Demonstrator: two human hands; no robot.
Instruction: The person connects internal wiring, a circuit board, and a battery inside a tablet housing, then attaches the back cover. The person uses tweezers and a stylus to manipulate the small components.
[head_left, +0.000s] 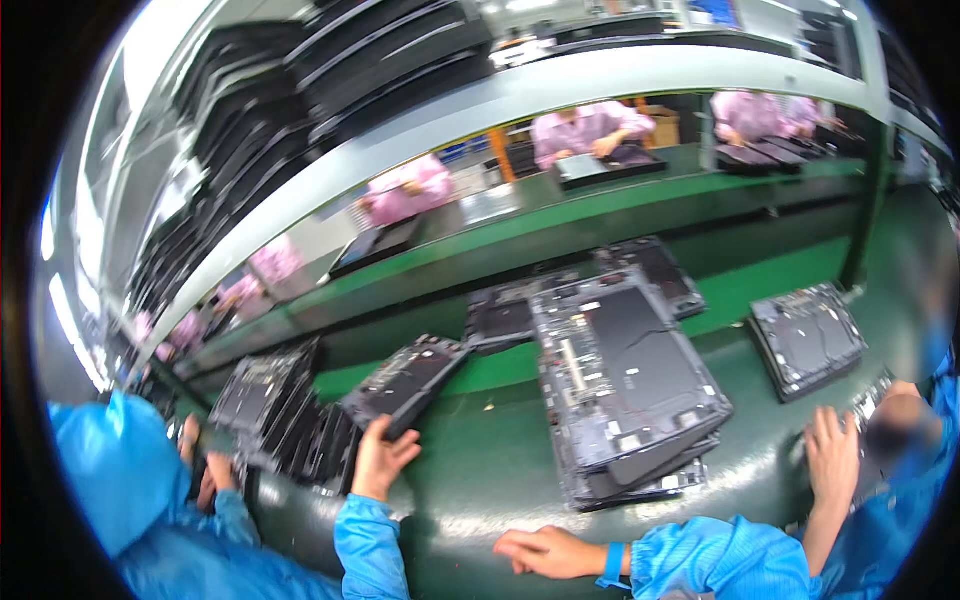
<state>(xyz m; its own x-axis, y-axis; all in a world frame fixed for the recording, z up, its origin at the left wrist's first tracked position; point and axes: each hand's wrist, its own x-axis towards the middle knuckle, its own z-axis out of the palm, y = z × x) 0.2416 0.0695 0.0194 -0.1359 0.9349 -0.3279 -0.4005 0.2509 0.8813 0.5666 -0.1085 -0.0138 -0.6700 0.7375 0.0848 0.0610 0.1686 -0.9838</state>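
Note:
My left hand (379, 462) has its fingers apart at the near corner of a tilted, opened laptop base (408, 380); whether they touch it is hard to tell. Over the green bench, my right hand (550, 552) points left with loosely bent fingers and nothing visible in it. A blue band (612, 563) circles that wrist. Beyond the right hand stands a stack of opened laptop bases (640, 360), the top one showing a circuit board and a dark battery area. More opened laptop bases (265, 395) are piled left of my left hand.
Other laptop bases (500, 315) lie behind the tall stack, and a smaller stack (810, 335) sits at right. Co-workers in blue flank me, a hand (832, 460) close on the right. A green shelf (600, 215) and pale rail (640, 75) cross the back.

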